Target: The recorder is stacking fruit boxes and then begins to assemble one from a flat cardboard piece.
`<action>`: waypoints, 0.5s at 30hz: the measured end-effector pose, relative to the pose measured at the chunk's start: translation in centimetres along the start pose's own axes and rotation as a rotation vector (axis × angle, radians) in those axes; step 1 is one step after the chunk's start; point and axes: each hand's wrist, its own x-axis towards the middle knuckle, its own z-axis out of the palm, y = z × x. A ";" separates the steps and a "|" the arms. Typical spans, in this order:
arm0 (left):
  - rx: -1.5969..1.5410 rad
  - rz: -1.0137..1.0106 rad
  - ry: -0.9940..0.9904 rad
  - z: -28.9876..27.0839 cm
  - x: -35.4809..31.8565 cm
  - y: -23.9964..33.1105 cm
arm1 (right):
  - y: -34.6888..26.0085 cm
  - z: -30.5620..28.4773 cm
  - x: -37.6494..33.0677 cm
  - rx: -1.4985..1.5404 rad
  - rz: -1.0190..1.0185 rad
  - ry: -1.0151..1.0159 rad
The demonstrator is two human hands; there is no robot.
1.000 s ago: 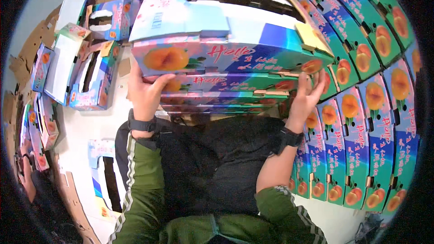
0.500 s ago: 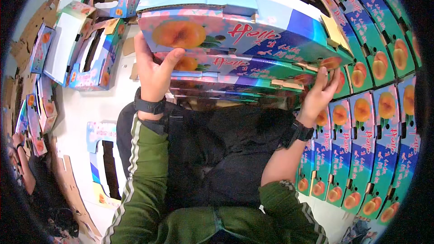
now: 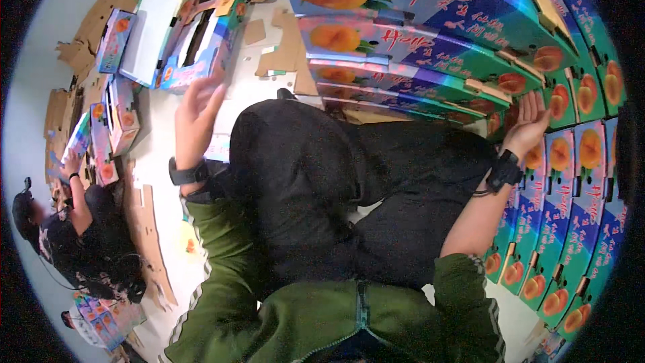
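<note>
Left hand (image 3: 195,117), 10 o'clock: blurred, loosely spread. Right hand (image 3: 527,128), 3 o'clock: wide, palm up, near box stack (image 3: 416,44), 1 o'clock.

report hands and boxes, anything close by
Left hand empty, apart from box stack. Right hand open near its right end, touch unclear. Row of boxes close by on the right.

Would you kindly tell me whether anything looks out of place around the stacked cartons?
Yes, slightly: irregular brown cardboard scraps lie loose on the white floor just left of the stacked fruit-printed cartons, looking like litter beside that orderly stack.
</note>
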 end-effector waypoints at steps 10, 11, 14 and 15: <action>0.392 -0.230 0.093 0.4 -20.7 -20.5 | 3.0 -0.3 1.0 0.097 0.190 0.055; 0.393 -0.228 0.100 -0.1 -20.6 -20.5 | 3.7 -0.6 1.6 0.071 0.213 0.053; 0.573 -0.367 0.105 0.1 -17.9 -15.8 | 4.3 -0.8 1.1 0.014 0.175 0.063; 0.549 -0.366 0.140 -0.6 -17.6 -14.8 | 4.2 -0.9 0.9 0.032 0.172 0.062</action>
